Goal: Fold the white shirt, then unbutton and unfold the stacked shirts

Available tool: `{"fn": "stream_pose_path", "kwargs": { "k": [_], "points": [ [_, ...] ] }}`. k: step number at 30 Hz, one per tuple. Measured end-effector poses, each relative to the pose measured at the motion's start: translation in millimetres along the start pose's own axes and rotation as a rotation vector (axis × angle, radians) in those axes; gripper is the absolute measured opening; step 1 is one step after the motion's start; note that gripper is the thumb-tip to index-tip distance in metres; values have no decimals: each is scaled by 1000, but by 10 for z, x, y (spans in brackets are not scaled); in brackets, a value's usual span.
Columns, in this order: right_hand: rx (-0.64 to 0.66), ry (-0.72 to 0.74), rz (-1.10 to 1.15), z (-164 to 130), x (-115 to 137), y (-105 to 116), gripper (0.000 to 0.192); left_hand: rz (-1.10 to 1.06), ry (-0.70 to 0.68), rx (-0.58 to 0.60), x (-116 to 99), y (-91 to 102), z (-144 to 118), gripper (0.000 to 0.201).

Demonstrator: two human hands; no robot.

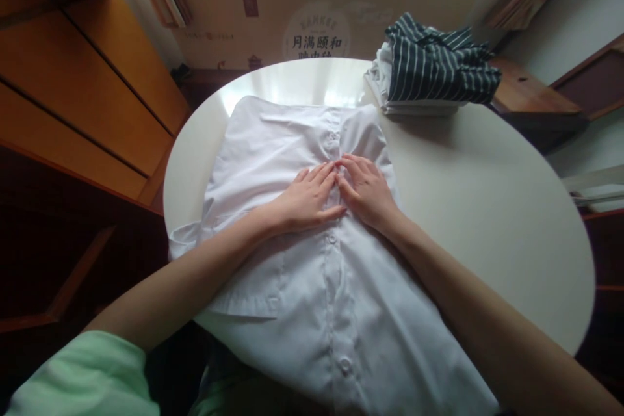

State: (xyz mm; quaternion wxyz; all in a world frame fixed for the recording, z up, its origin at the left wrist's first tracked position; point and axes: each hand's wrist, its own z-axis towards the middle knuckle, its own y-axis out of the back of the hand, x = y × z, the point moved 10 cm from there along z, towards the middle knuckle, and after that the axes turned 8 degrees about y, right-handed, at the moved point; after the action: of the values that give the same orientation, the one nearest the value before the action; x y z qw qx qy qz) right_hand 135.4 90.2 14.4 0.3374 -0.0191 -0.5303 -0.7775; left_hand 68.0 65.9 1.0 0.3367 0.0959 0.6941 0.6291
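A white button-up shirt (292, 260) lies face up on a round white table (487, 208), its hem hanging over the near edge and its collar at the far side. My left hand (307, 198) and my right hand (365, 192) rest side by side on the shirt's button placket near the chest. The fingertips of both meet at the placket and pinch the fabric there. A row of white buttons runs down the shirt's middle towards me.
A pile of folded clothes (429, 71), topped by a dark striped garment, sits at the table's far right edge. Wooden cabinets (82, 78) stand to the left. A printed wall panel (316, 32) is behind the table.
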Motion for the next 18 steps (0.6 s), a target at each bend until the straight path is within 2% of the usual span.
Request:
{"fn": "stream_pose_path", "kwargs": {
  "k": [2, 4, 6, 9, 11, 12, 14, 16, 17, 18],
  "points": [
    [33, -40, -56, -11, -145, -20, 32, 6, 11, 36, 95, 19, -66, 60],
    [11, -108, -102, -32, -322, 20, 36, 36, 64, 55, 346, 80, -213, 58],
    [-54, -185, -131, -57, -504, 98, 41, 90, 186, 17, 792, 221, -443, 57],
    [-168, -281, -137, -81, -714, 215, 49, 161, 545, -183, 1713, 592, -921, 60],
    [-205, -290, -101, -56, -734, 243, 44, 160, 687, -291, 2108, 764, -1179, 62],
    [-210, -281, -61, -33, -701, 238, 38, 139, 704, -303, 2184, 788, -1232, 60],
    [-194, -269, 49, 2, -568, 204, 28, 95, 698, -307, 2123, 791, -1234, 53],
    [-141, -275, 145, -7, -379, 163, 25, 35, 648, -293, 1846, 765, -1147, 44],
    [-89, -269, 177, -27, -270, 138, 25, -40, 597, -246, 1666, 714, -1081, 38],
    [-14, -244, 208, -57, -152, 107, 25, -154, 536, -145, 1481, 613, -1013, 31]
  ]
}}
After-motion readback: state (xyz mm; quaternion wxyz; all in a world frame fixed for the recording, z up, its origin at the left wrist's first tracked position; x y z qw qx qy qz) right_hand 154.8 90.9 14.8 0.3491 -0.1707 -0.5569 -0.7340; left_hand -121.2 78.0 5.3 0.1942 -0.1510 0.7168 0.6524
